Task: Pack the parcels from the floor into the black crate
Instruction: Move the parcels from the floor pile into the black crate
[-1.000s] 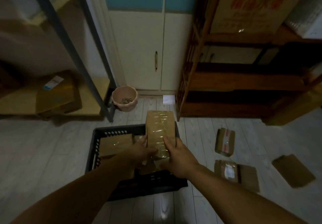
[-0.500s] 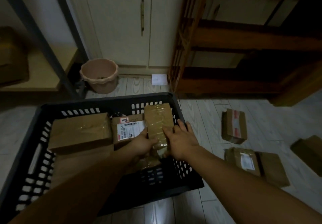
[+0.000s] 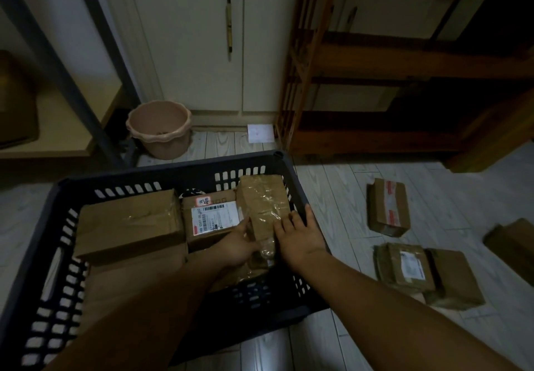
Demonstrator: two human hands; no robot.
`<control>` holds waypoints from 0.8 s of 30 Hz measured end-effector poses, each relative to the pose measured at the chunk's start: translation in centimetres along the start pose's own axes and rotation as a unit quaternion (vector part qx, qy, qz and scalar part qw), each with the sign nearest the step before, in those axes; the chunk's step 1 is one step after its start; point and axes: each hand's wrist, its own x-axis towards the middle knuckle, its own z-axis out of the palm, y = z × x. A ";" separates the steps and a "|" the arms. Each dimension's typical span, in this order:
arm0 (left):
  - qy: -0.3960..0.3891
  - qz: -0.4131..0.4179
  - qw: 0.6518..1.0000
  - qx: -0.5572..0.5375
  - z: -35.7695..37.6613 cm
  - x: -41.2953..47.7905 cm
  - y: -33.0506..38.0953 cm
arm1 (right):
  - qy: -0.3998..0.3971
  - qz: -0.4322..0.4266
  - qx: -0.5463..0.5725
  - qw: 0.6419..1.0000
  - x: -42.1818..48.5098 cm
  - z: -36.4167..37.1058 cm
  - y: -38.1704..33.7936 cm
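Placing step: taped parcel [image 3: 264, 200] sits in right end of black crate [image 3: 173, 172], beside labelled parcel [image 3: 215, 217]. Left hand [image 3: 237, 245] grips its near left edge; right hand [image 3: 300, 237] lies flat on it, fingers straight. Next, likely: let go, reach right for floor parcel [image 3: 388, 207]; others lie near it

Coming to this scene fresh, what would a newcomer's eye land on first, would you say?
First, the black slotted plastic crate in the foreground, packed with brown cardboard parcels. At its right side the left hand grips a tall brown tape-wrapped parcel while the right hand lies flat against it. To the right, loose brown parcels lie on the pale floor, and a pink plastic bucket stands behind the crate.
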 end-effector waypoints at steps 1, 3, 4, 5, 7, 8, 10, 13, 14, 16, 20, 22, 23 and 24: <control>-0.004 -0.003 1.000 0.002 0.0 0.0 0.0 | 0.001 0.001 0.002 1.000 -0.1 0.0 0.0; -0.006 0.000 1.000 0.011 0.0 0.1 0.1 | -0.002 0.001 0.005 1.000 -0.1 0.1 -0.1; -0.004 0.000 1.000 0.023 0.0 0.1 0.1 | -0.002 0.001 0.005 1.000 -0.1 0.2 -0.1; -0.002 -0.006 0.999 0.035 -0.2 0.2 0.1 | -0.001 -0.001 0.007 1.000 -0.1 0.1 -0.1; 0.004 -0.017 0.999 0.042 -0.7 0.1 0.4 | -0.001 -0.006 0.020 1.000 -0.3 -0.6 0.1; 0.012 -0.018 0.999 0.042 -1.1 -0.4 0.8 | -0.003 -0.009 0.030 0.999 -0.6 -1.3 0.4; 0.035 -0.032 0.997 0.059 -2.1 -2.0 2.1 | -0.011 -0.002 0.060 0.998 -1.8 -3.6 1.4; 0.049 -0.043 0.991 0.116 -3.8 -6.9 6.2 | -0.038 0.031 0.109 0.993 -5.3 -8.9 3.8; 0.048 -0.039 0.990 0.129 -4.3 -8.8 8.1 | -0.048 0.045 0.128 0.990 -6.8 -11.2 4.9; 0.047 -0.014 0.990 0.135 -5.1 -12.8 12.4 | -0.068 0.070 0.163 0.982 -10.2 -15.8 7.6; 0.040 0.003 0.987 0.157 -6.1 -21.6 22.6 | -0.089 0.117 0.229 0.962 -18.3 -24.7 13.2; 0.028 0.017 0.981 0.189 -6.0 -25.9 27.7 | -0.091 0.143 0.244 0.955 -23.1 -28.9 15.9; 0.023 0.021 0.978 0.208 -5.8 -28.2 30.1 | -0.091 0.159 0.250 0.951 -25.6 -30.9 17.4; 0.014 0.023 0.974 0.223 -5.5 -30.2 32.3 | -0.091 0.176 0.256 0.946 -28.2 -32.9 18.7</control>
